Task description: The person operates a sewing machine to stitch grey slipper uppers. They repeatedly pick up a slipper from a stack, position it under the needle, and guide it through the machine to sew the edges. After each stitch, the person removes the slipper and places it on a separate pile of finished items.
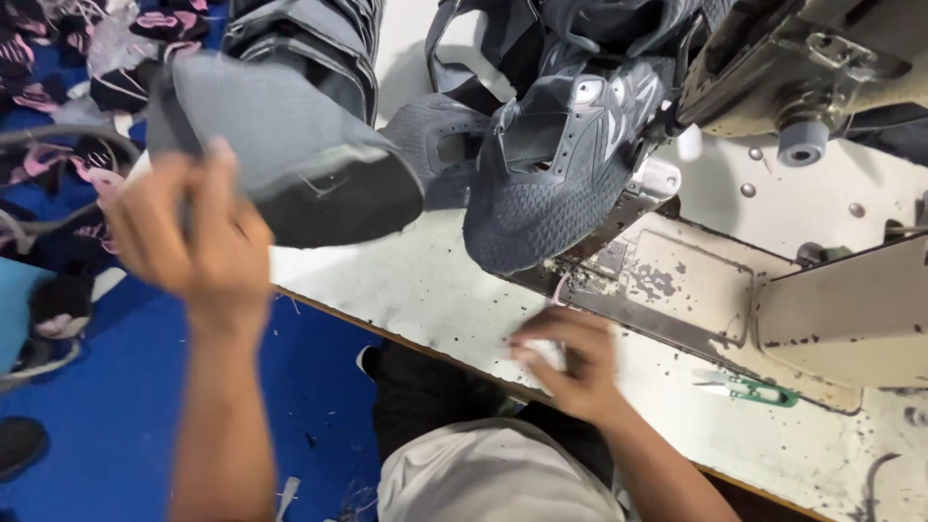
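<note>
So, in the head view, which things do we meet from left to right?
Left hand gripping a grey fabric piece → grey shoe upper → right hand on the white table → green thread snips → sewing machine.

Both hands are motion-blurred, so the left hand (193, 237) and right hand (570, 358) grips are hard to read. The sewing machine (812, 68) is cut off up top, and its needle's hidden behind the grey upper (551, 184).

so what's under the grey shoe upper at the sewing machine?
Under the grey shoe upper lie the white table and the worn edge of the machine bed. The needle area is covered by the fabric, so it cannot be seen.
</note>
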